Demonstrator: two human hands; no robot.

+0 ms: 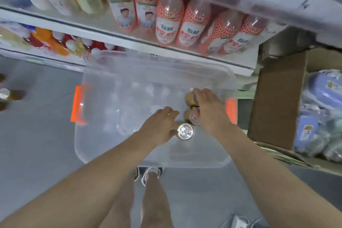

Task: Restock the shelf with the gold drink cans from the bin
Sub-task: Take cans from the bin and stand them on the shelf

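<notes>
A clear plastic bin (103, 144) with orange handles sits on the grey floor below the shelf. Three gold drink cans stand in its right part. The nearest gold can (185, 132) shows its silver top, and my left hand (161, 126) curls around its left side, fingers touching it. My right hand (209, 109) lies over the two farther gold cans (189, 98), fingers spread across their tops. Whether either hand has a firm grip is unclear. The shelf (129, 41) above holds rows of bottles.
Bottles with red-and-white labels (166, 24) fill the shelf above the bin. A cardboard box (277, 102) of blue packets stands at the right. Small brown bottles (9, 94) stand on the floor at the far left. My feet (149, 174) are just behind the bin.
</notes>
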